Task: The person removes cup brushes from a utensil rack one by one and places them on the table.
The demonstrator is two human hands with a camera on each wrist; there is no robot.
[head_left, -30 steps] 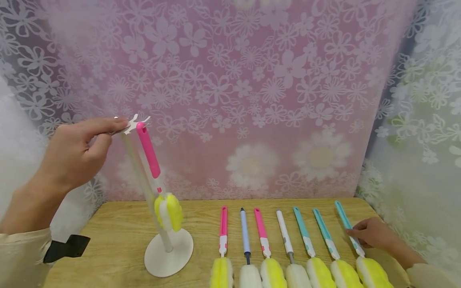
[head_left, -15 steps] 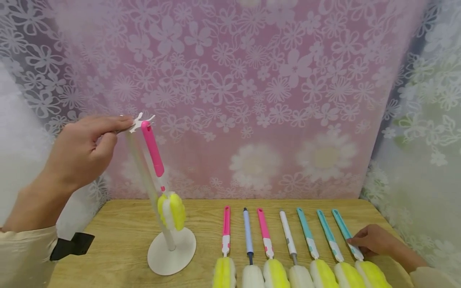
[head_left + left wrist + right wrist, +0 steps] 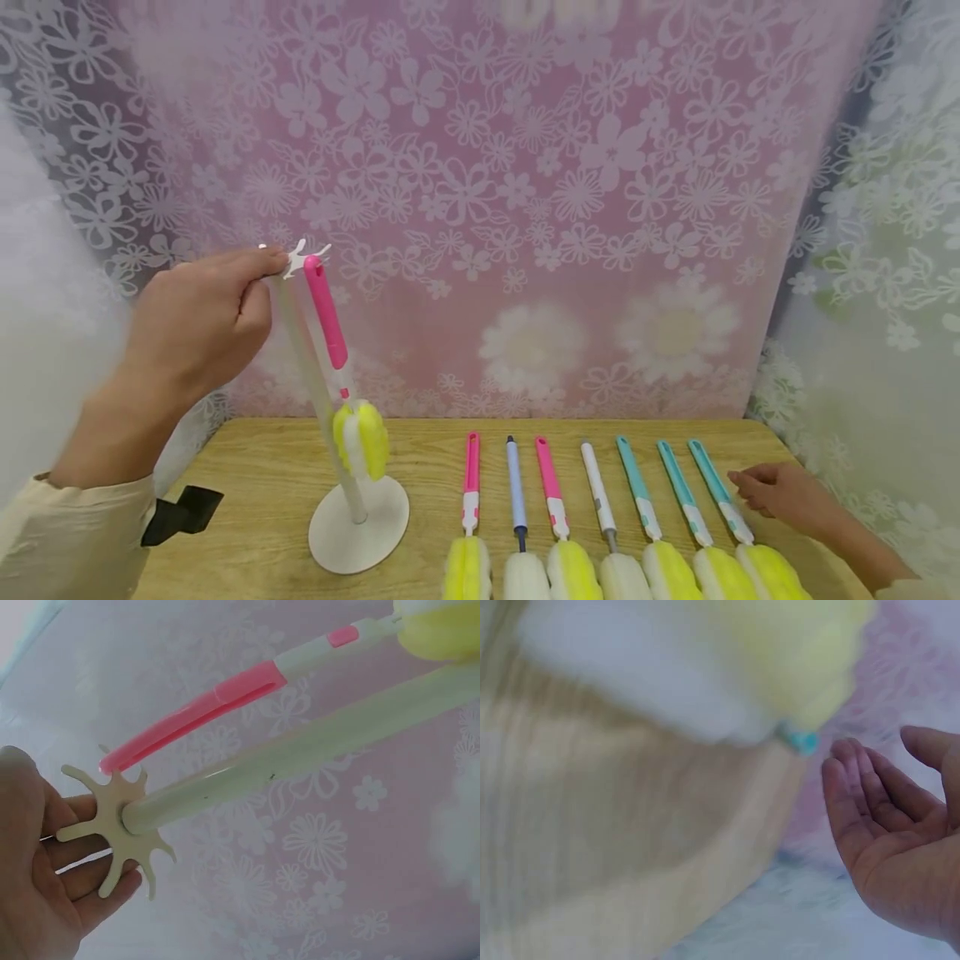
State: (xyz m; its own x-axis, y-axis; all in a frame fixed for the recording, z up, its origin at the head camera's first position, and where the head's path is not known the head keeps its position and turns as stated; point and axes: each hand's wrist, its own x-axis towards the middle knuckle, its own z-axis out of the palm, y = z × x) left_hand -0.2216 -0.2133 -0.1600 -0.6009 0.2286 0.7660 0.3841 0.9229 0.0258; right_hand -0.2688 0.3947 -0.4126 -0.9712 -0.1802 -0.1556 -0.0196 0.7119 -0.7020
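My left hand [image 3: 198,325] rests at the top of a white stand [image 3: 309,367], its fingers laid over the hook plate [image 3: 112,817] with the thumb apart. A pink-handled bottle brush [image 3: 327,312] with a yellow-and-white sponge head hangs by its handle hole from one prong. On the right, my right hand [image 3: 791,496] hovers beside the rightmost turquoise brush [image 3: 716,483], fingers loosely bent and holding nothing. In the right wrist view, that hand's palm [image 3: 900,862] shows bare, near a blurred sponge head [image 3: 780,660].
Several more bottle brushes lie in a row on the wooden table [image 3: 247,533], heads toward me: a pink one [image 3: 471,475], a blue one [image 3: 513,483], another pink one [image 3: 550,479], a white one [image 3: 595,479] and turquoise ones [image 3: 636,479]. A flowered curtain [image 3: 525,208] hangs behind.
My right hand has let go of the rightmost turquoise brush and drawn back to the right; that brush has shifted left toward its neighbour. My left hand has moved slightly right at the stand's top.
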